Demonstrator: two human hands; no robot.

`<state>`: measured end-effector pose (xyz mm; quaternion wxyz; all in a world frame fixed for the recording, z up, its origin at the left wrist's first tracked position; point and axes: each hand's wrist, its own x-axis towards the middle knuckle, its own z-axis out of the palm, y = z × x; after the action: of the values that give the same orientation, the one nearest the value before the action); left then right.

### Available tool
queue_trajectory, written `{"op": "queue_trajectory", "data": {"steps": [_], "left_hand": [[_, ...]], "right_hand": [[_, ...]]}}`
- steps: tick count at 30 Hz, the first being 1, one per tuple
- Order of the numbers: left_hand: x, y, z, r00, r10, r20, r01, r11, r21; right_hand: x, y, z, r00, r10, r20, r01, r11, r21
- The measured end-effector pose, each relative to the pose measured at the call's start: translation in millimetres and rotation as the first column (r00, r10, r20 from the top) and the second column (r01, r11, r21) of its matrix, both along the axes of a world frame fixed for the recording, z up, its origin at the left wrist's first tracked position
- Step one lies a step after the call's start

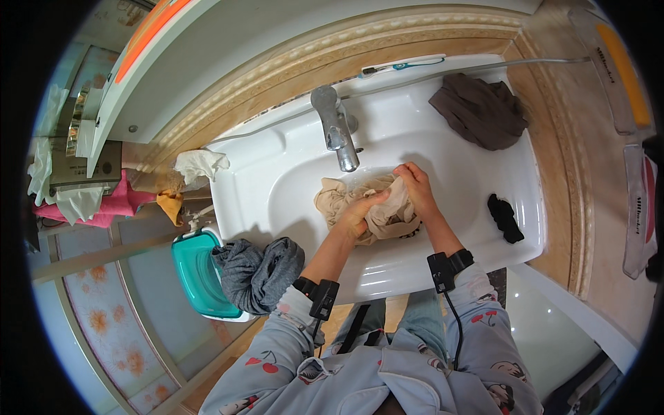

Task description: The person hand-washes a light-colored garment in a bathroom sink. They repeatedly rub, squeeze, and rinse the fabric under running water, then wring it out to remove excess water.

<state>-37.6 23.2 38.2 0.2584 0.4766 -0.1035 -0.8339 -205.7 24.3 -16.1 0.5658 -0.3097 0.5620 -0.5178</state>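
Note:
Both my hands are in the basin of a white ceramic sink (290,194), below the chrome faucet (336,129). Bunched between them is a wet-looking beige cloth (381,220), probably a garment. My left hand (360,212) grips its middle, with the thumb laid on top. At the upper right of the bundle, my right hand (416,188) pinches a lighter, stretched part of the fabric. Dark patterned trim shows at the cloth's lower right edge. The fingers under the folds are hidden.
A dark brown cloth (480,111) lies on the sink's back right corner, a small black cloth (504,219) on its right side. Grey fabric (259,272) drapes over the front left edge beside a teal tub (199,275). Behind the faucet lies a toothbrush (404,66). A cabinet door (150,88) hangs overhead.

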Motion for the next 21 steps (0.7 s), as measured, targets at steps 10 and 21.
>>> {"op": "queue_trajectory", "data": {"steps": [10, 21], "left_hand": [[-5.1, -8.4, -22.2, 0.954, 0.278, 0.111, -0.255, 0.948, -0.19], [-16.0, 7.3, -31.0, 0.876, 0.182, -0.447, -0.201, 0.98, 0.005]], "right_hand": [[22.9, 11.4, 17.6, 0.91, -0.054, -0.41, -0.005, 0.99, -0.14], [68.5, 9.0, 46.6, 0.461, -0.27, -0.845, -0.201, 0.896, -0.396]]}}
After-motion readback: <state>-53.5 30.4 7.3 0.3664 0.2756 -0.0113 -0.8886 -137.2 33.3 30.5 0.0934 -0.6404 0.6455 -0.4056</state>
